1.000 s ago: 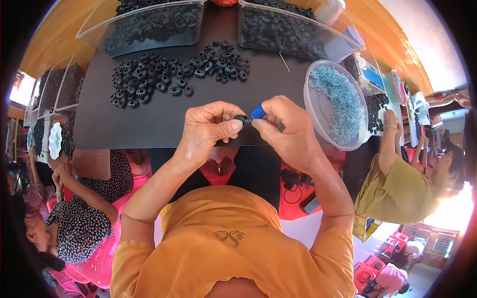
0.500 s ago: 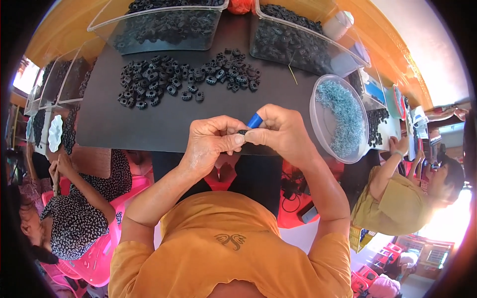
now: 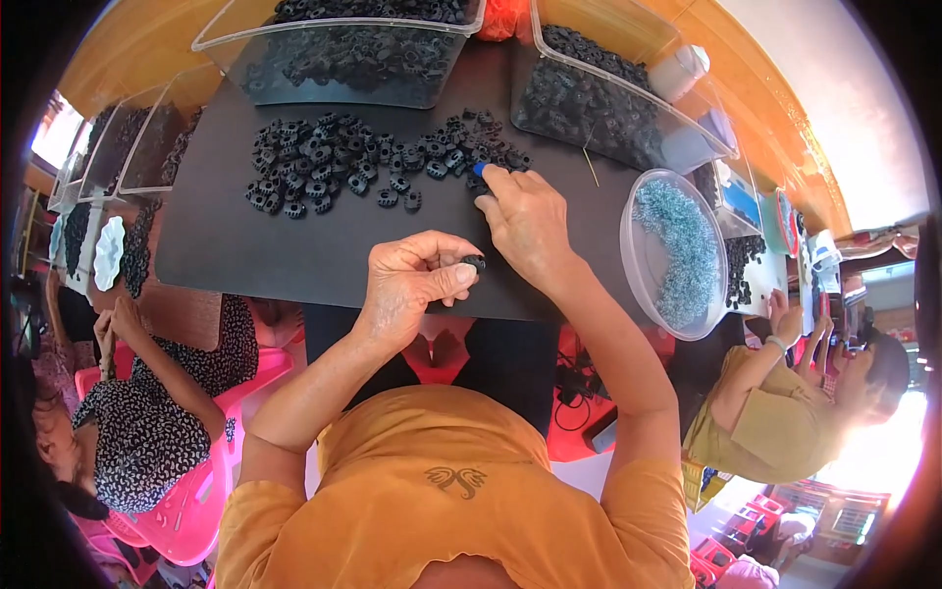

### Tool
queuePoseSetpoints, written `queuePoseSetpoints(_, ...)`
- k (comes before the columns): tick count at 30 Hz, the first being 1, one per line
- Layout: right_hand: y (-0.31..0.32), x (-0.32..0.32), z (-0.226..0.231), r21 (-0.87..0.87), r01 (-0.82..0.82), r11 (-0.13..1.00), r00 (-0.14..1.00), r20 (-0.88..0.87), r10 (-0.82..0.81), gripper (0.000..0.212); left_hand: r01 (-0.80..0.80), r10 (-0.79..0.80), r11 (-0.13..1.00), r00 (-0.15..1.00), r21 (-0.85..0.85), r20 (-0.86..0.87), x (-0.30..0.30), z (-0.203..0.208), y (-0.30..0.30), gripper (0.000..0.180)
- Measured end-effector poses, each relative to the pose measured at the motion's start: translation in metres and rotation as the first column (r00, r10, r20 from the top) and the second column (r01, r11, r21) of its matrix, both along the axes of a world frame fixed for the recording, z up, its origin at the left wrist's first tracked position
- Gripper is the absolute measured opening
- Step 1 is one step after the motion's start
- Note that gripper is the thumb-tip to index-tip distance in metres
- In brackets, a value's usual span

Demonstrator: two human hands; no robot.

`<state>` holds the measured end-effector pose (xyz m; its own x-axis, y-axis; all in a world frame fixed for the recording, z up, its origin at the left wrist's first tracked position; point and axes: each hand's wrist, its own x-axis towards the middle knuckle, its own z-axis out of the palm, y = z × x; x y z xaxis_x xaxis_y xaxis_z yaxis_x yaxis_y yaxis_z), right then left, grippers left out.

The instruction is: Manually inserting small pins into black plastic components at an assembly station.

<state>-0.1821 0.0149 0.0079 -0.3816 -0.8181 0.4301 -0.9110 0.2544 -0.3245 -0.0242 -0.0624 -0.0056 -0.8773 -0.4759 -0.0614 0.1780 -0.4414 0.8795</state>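
My left hand pinches a small black plastic part between thumb and fingers, over the table's near edge. Farther off and to the right, my right hand reaches to the near right edge of a loose pile of similar black parts. A blue sleeve covers the tip of its index finger, which lies at the pile. My right thumb is apart from that finger, and no part shows between them. What lies under the fingertips is partly hidden.
Clear bins of black parts stand along the far side of the dark tabletop. At the right sits a round clear tub of tiny pale blue pieces. A thin yellowish stick lies near it. People work at both sides.
My right hand has left my left hand and moved forward to the pile. The left hand stays nearly in place, still holding the black part. The view has shifted slightly.
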Motion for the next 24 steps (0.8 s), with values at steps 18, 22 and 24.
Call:
queuePoseSetpoints(18,0.005,-0.002,0.003,-0.006,-0.065,0.998,0.997,0.032,0.065,0.023,0.061,-0.061,0.998,0.998,-0.029,-0.006,0.005,-0.004,0.0,0.019)
queuePoseSetpoints(22,0.019,-0.005,0.007,-0.04,0.003,0.999,0.982,0.187,0.004,0.022,0.071,-0.072,0.997,0.996,-0.013,-0.05,0.005,-0.007,0.001,0.019)
queuePoseSetpoints(24,0.023,-0.008,0.004,-0.05,0.009,0.999,0.986,0.167,0.0,0.022,0.072,-0.075,0.996,0.996,-0.058,-0.056,0.005,-0.009,0.001,0.018)
